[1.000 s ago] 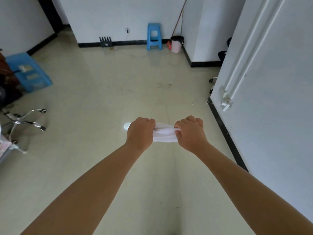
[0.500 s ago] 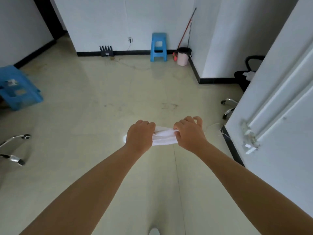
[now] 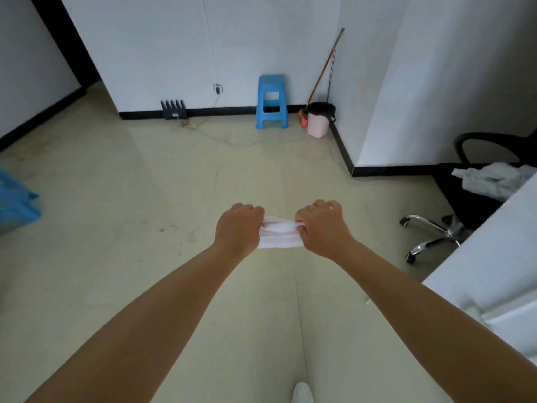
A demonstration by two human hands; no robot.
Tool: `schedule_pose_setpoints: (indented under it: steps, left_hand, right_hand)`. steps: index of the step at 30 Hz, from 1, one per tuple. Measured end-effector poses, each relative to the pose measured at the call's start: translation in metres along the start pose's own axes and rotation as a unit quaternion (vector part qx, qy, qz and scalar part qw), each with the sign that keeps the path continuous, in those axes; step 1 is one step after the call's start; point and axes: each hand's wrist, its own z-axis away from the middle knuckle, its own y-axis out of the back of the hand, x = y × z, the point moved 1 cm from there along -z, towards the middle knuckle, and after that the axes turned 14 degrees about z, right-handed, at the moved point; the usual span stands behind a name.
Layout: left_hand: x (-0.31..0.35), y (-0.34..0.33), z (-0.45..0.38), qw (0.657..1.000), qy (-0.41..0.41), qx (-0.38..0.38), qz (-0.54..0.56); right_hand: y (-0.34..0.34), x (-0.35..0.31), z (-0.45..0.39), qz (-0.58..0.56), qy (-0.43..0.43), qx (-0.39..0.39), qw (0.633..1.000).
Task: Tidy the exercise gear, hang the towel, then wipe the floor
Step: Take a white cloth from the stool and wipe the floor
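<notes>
White towel bunched between both fists, held out at arm's length over the floor.

Towel [image 3: 279,232] runs left to right, its long axis across the body; left hand [image 3: 239,228] and right hand [image 3: 322,228] each curl round one end, close together, equally near. Pale tiled floor [image 3: 145,228] lies below, scuffed and stained ahead. Blue stool [image 3: 271,101], pink bin [image 3: 319,120] and mop handle [image 3: 329,74] stand against the far wall; office chair [image 3: 465,199] to the right. No hanging place visible.

No readable text, label, brand or number anywhere.
</notes>
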Motion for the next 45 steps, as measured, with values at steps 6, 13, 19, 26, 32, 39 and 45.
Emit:
schedule_pose_setpoints:
  steps: [6, 13, 19, 26, 32, 39, 45]
  left_hand:
    - [-0.033, -0.017, -0.158, 1.0, -0.018, 0.006, -0.002]
    - [-0.11, -0.046, -0.35, 0.999, 0.006, -0.007, -0.041]
    - [-0.168, -0.055, -0.517, 0.999, -0.001, -0.033, -0.032]
    - [-0.216, -0.079, -0.695, 0.999, 0.011, -0.046, -0.01]
    - [-0.265, -0.109, -0.873, 0.999, 0.034, -0.04, 0.002]
    - [-0.302, -0.121, -1.07, 0.999, 0.036, -0.041, 0.003]
    - [-0.353, -0.138, -1.236, 0.999, 0.037, -0.036, 0.003]
  right_hand:
    - [-0.032, 0.058, -0.159, -0.028, 0.035, 0.014, 0.999]
    - [-0.078, 0.1, -0.355, -0.009, 0.054, -0.019, 0.998]
    - [-0.101, 0.139, -0.529, -0.002, 0.048, -0.029, 0.998]
    - [-0.142, 0.194, -0.702, 0.04, 0.028, -0.057, 0.997]
    - [-0.186, 0.255, -0.879, 0.026, 0.048, -0.054, 0.997]
    - [-0.209, 0.325, -1.069, 0.013, 0.046, -0.065, 0.997]
    - [-0.243, 0.368, -1.242, 0.036, 0.054, -0.057, 0.996]
